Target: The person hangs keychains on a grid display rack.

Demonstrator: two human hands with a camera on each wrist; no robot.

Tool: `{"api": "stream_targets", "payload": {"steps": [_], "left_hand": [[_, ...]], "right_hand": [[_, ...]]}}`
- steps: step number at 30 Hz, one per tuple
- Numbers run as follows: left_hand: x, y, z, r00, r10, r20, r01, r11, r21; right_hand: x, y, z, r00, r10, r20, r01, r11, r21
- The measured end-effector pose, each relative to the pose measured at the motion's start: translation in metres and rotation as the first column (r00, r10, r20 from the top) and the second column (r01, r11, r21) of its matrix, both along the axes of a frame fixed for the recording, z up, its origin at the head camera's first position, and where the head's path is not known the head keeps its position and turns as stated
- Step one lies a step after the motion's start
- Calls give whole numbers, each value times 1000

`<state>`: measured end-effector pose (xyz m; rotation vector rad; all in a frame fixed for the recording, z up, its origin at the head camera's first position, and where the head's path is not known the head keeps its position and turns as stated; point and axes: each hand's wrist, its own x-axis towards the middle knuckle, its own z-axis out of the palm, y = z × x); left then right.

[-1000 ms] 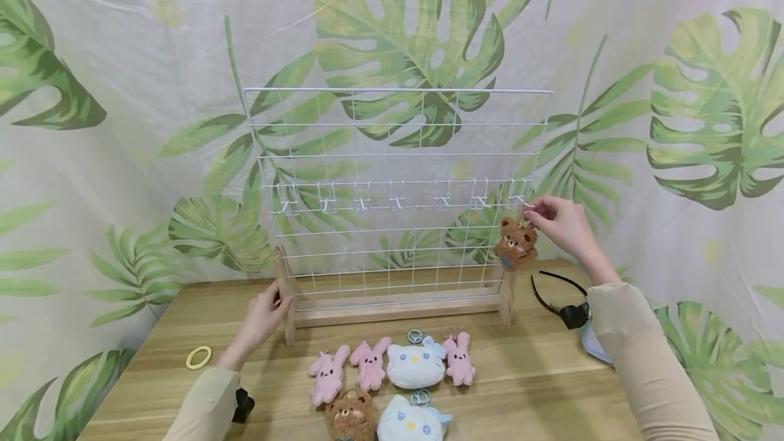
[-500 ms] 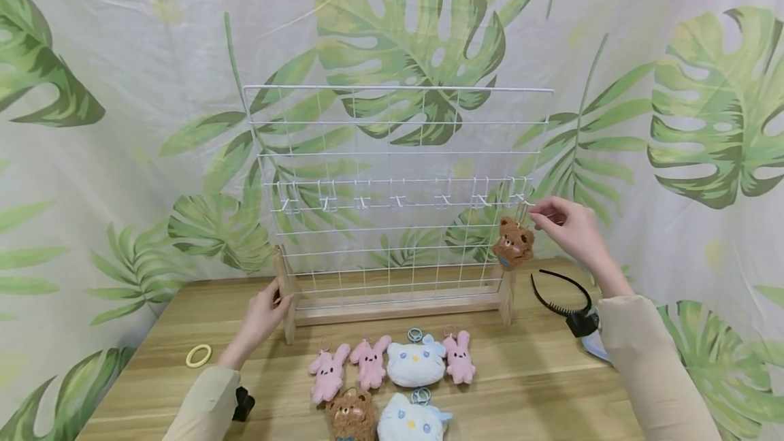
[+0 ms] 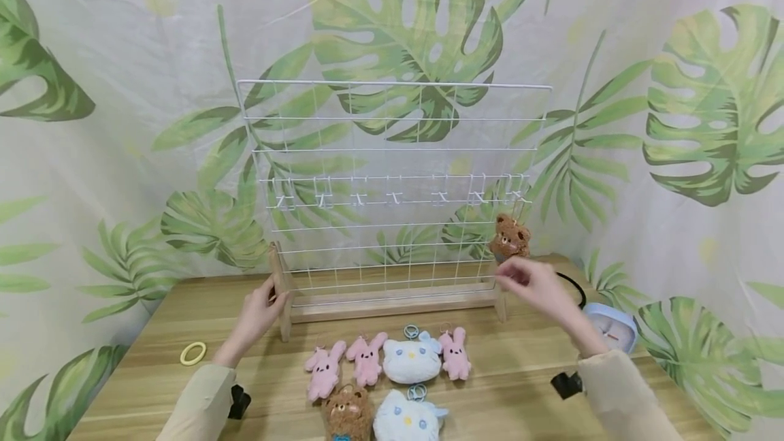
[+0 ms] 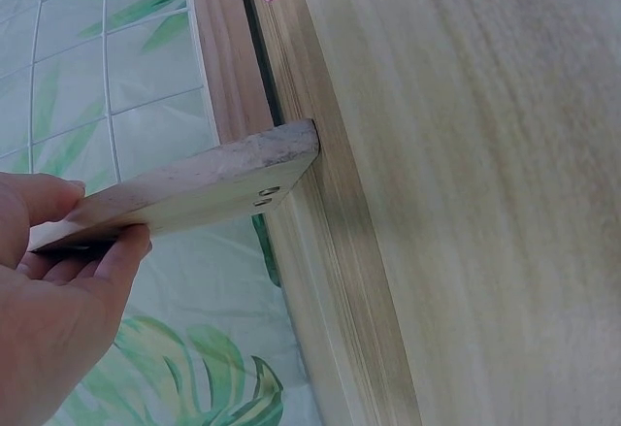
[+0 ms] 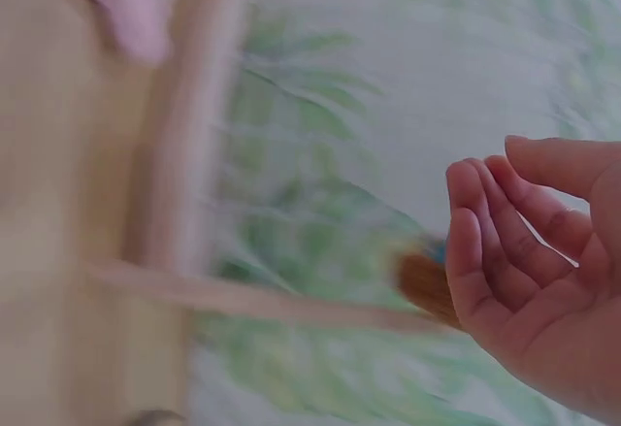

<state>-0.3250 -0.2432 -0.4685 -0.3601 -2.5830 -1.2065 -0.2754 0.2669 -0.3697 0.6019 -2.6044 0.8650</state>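
Note:
My left hand point(image 3: 260, 310) grips the wooden side foot point(image 3: 280, 291) of a white wire grid rack point(image 3: 392, 87). In the left wrist view, thumb and fingers pinch both faces of that wooden board point(image 4: 194, 183). A brown plush bear keychain point(image 3: 510, 238) hangs by its chain from the rightmost white hook point(image 3: 516, 196). Just below the bear is my right hand point(image 3: 535, 288), holding nothing, its fingers loosely bent. In the right wrist view the hand point(image 5: 534, 271) partly hides the blurred brown bear point(image 5: 427, 285).
Before the rack lie pink plush rabbits point(image 3: 367, 361), white plush cats point(image 3: 412, 361) with blue rings, and another brown bear point(image 3: 348, 414). A yellow ring point(image 3: 193, 354) lies left. Rightward are a black headband point(image 3: 572, 284) and a light blue tray-like object point(image 3: 612, 325).
My right hand has let go of the bear keychain, now hanging from the hook, and moved down and slightly left. My left hand keeps its grip on the rack.

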Motion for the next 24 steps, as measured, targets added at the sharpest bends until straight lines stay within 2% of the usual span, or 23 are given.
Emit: {"api": "stream_targets", "payload": {"steps": [3,7,12,19,24], "left_hand": [[1,-1,0,1000,-1,2,1,1000,-3],[2,-2,0,1000,3,15,-3,1000,-6],[4,-2,-1,1000,2,27,-1,1000,-6],[3,1,-2,1000,8,-2,-8,1000,1],[2,1,-1,1000,9,-10,-9,1000,-3]], "right_hand": [[-9,-11,-34,994,63,94,-63,998,0],[-25,-24,-72,980,124,155,-131,991,36],[-42,-37,-101,970,181,161,-197,976,93],[-52,-54,-114,966,27,257,-69,985,156],[-56,-64,-119,961,-63,270,11,981,193]]}}
